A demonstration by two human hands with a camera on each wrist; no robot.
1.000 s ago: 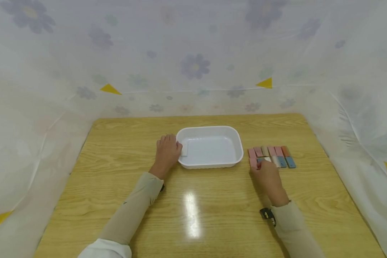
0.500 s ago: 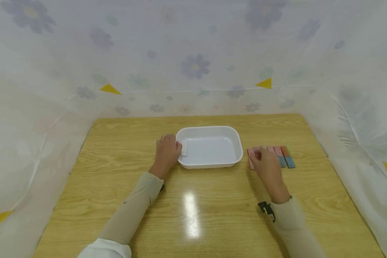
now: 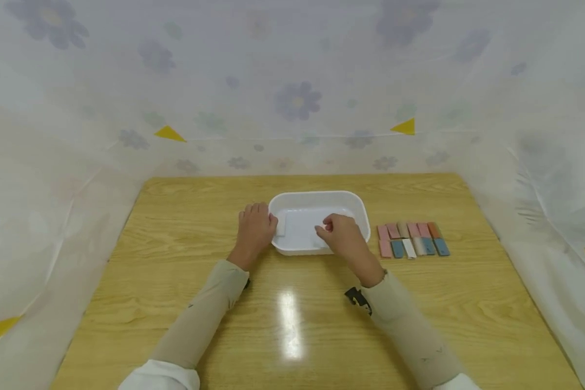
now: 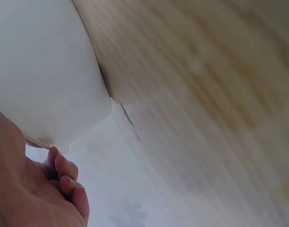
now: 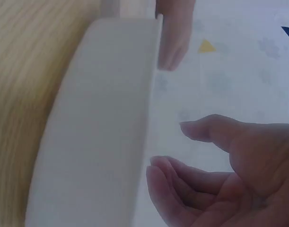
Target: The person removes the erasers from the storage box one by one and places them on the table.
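A white plastic tray (image 3: 292, 251) sits on the wooden table. My left hand (image 3: 255, 230) grips its left rim, thumb on the inner side and fingers outside; in the left wrist view the hand (image 4: 45, 184) has its fingertips at the rim. Inside the tray, along the left wall, lies a small white tile (image 3: 280, 225). Over the tray's right half hovers my right hand (image 3: 346, 235). Its thumb (image 5: 201, 130) and fingers stand apart in the right wrist view, and the gap between them shows nothing held. The tray wall (image 5: 97, 118) runs close beside those fingertips.
Right of the tray, small flat tiles (image 3: 386, 249) in pink, blue, white, tan and orange lie in two rows. A floral sheet (image 3: 297, 151) with yellow triangles surrounds the table (image 3: 224, 336) at the back and sides.
My right hand has moved left from the tile rows to over the tray, uncovering the lower row. The left hand keeps its grip on the rim.
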